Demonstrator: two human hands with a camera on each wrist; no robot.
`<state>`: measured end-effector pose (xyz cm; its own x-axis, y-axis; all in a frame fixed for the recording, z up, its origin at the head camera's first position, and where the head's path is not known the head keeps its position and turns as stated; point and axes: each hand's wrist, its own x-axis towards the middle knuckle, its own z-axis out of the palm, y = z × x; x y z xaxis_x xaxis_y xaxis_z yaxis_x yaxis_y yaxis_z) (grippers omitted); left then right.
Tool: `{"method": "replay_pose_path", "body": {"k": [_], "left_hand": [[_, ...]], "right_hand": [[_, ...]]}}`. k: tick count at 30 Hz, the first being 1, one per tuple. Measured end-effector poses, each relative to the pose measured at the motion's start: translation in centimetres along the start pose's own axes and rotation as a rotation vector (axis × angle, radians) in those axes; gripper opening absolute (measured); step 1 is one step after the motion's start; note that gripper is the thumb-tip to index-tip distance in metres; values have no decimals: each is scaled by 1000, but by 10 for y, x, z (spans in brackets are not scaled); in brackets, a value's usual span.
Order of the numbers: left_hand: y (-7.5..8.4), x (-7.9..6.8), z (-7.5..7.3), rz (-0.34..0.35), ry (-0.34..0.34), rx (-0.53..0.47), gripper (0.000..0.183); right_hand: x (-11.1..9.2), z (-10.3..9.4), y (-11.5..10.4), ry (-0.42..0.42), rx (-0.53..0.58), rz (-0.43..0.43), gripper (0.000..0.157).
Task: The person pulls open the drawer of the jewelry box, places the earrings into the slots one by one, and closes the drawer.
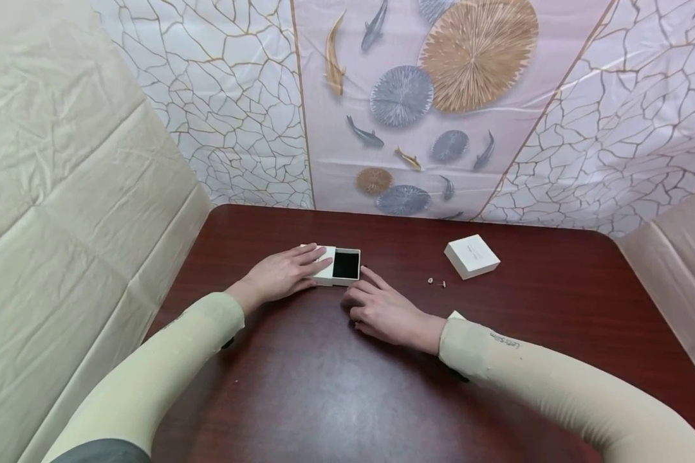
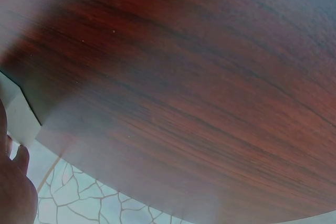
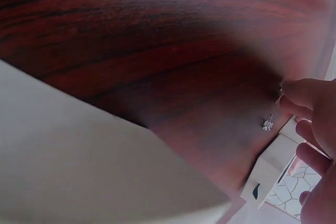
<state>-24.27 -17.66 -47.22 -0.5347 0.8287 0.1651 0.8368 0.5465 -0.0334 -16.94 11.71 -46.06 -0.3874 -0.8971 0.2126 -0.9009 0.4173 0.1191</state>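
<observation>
A small white drawer box (image 1: 324,274) lies on the table, its tray (image 1: 346,265) pulled out to the right and showing a black lining. My left hand (image 1: 286,271) holds the box's sleeve, fingers across the top and thumb along the near side. In the left wrist view only a box corner (image 2: 23,116) and part of the hand show. Beside the tray's right end is my right hand (image 1: 385,313); in the right wrist view its thumb and finger pinch a tiny metallic piece, apparently an earring (image 3: 280,92). A sparkling stud earring (image 3: 268,124) lies on the table near those fingertips.
To the right stands a second white box (image 1: 472,256), closed. Two tiny pieces of jewelry (image 1: 430,280) lie on the table between it and my right hand. A patterned cloth (image 1: 255,128) hangs behind the dark wooden table (image 1: 324,373).
</observation>
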Motion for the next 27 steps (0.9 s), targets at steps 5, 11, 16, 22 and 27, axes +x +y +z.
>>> {"method": "replay_pose_path", "body": {"k": [5,11,16,22,27], "left_hand": [[-2,-1,1,-6,1,-4,57],[-3,-1,1,-9,2,-3,57],[-3,0,1,-9,5,-8,57],[-2,0,1,-16,-2,-26,57],[-2,0,1,-14,3,-36,57]], "right_hand": [[2,2,2,7,-20,-17,10],[3,1,4,4,-2,-18,6],[3,2,5,17,0,-24,5],[4,4,6,40,-8,-36,9],[5,6,7,43,-3,-41,9]]}}
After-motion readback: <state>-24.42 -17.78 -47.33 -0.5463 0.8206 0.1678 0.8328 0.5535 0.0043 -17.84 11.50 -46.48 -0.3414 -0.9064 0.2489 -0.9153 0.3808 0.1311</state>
